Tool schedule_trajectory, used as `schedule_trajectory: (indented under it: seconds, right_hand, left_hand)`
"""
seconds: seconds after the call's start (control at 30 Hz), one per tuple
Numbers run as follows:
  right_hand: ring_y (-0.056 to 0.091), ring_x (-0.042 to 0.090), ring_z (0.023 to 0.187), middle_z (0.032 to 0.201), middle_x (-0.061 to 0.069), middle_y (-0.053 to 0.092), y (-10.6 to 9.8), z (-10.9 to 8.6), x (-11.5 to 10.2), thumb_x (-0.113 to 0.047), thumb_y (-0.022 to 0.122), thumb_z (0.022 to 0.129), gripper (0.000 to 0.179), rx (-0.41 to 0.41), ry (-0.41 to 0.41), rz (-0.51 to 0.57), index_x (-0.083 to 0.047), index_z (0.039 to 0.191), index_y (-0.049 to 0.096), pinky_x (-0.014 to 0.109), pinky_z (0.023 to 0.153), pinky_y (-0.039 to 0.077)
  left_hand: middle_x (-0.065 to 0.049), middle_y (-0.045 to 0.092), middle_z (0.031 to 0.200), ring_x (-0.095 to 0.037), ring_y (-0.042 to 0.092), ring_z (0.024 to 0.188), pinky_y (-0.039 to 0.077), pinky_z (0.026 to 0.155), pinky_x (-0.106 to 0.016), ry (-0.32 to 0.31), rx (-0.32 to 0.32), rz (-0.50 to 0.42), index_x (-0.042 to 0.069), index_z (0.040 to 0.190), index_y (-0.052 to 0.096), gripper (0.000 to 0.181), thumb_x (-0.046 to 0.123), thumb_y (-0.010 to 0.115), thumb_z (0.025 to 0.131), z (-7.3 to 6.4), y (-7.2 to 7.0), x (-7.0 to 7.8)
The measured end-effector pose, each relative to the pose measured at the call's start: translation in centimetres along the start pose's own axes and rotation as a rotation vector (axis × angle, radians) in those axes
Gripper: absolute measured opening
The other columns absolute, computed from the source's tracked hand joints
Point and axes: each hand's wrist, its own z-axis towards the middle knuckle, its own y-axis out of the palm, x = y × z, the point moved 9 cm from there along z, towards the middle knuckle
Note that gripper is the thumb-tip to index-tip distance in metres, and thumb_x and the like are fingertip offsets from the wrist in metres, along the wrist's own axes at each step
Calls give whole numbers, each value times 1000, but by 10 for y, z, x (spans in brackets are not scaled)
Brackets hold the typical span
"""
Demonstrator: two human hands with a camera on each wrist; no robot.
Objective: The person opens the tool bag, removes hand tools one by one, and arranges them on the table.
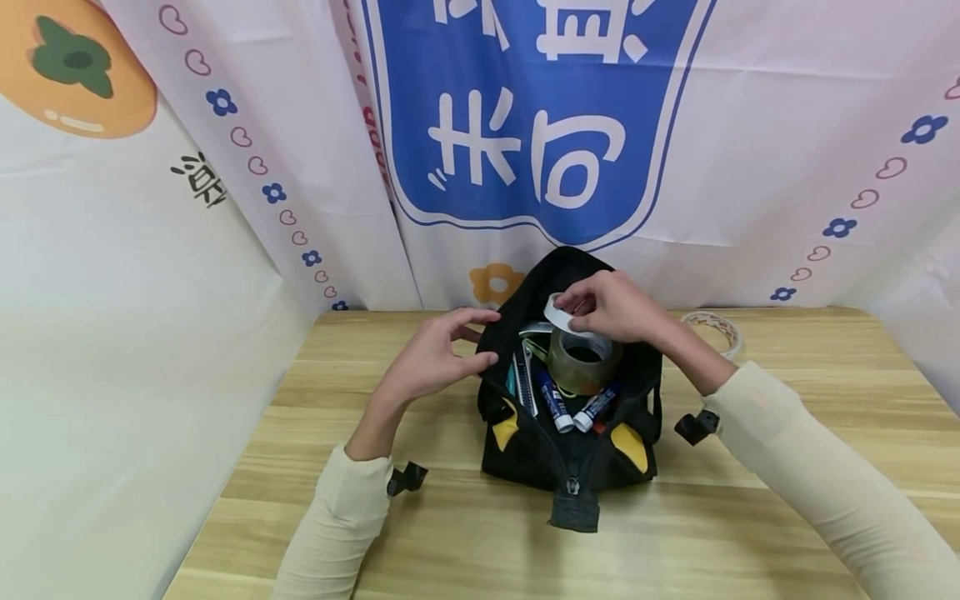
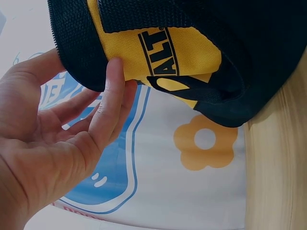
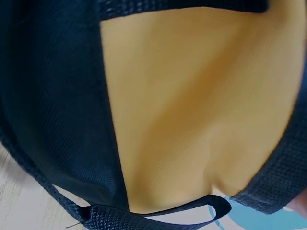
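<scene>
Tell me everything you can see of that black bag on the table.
The black bag looks like sturdy woven fabric, with yellow side panels, one showing the letters ALT, black webbing straps and a zip ending in a dark tab. It stands on the wood-look table, mouth wide open, showing a clear tape roll and blue-and-white tubes inside. The left hand touches its left edge; whether the right hand touches it is unclear.

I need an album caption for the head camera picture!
Right hand holding a white roll over an open black bag, left hand at its side.
</scene>
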Motion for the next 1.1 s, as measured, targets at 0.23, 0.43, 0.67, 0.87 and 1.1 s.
schedule_trajectory:
  seconds: [0.23, 0.43, 0.67, 0.87, 1.1]
  right_hand:
    - [79, 28, 105, 126, 17, 79, -9, -3, -1, -4, 75, 97, 28, 9, 7, 95, -4, 125, 78, 42, 93, 64]
    - [75, 21, 105, 131, 17, 77, -21, -9, -4, -7, 75, 99, 30, 21, -7, 244, -2, 129, 76, 19, 88, 57]
    - [73, 9, 95, 122, 19, 77, -44, -24, -13, -7, 75, 100, 32, 85, -27, 311, -1, 131, 75, 18, 84, 60]
    - [74, 9, 95, 116, 12, 79, -67, -38, -14, -7, 76, 99, 32, 159, -30, 313, -2, 130, 76, 19, 82, 61]
    - [73, 12, 94, 107, -10, 79, -91, -59, -10, -5, 78, 97, 32, 241, 14, 313, -2, 129, 76, 20, 79, 61]
  left_hand:
    - [-10, 63, 154, -33, 71, 124, 63, 98, -49, -3, -1, 2, 11, 148, 64, 55, 12, 80, 95, 1, 0, 0]
    - [-11, 63, 153, -34, 71, 124, 64, 96, -49, 1, -2, -3, 10, 147, 64, 55, 11, 80, 95, 1, 1, 0]
    - [-11, 63, 153, -34, 71, 124, 64, 95, -46, 3, -2, -4, 10, 147, 64, 55, 11, 80, 95, 0, 2, 0]
    - [-11, 63, 153, -35, 71, 123, 63, 98, -50, 4, 2, 0, 10, 147, 64, 54, 11, 80, 95, 0, 2, -1]
    - [-12, 63, 153, -36, 71, 123, 62, 100, -55, 10, 1, -7, 9, 147, 64, 54, 11, 80, 95, 1, 2, -1]
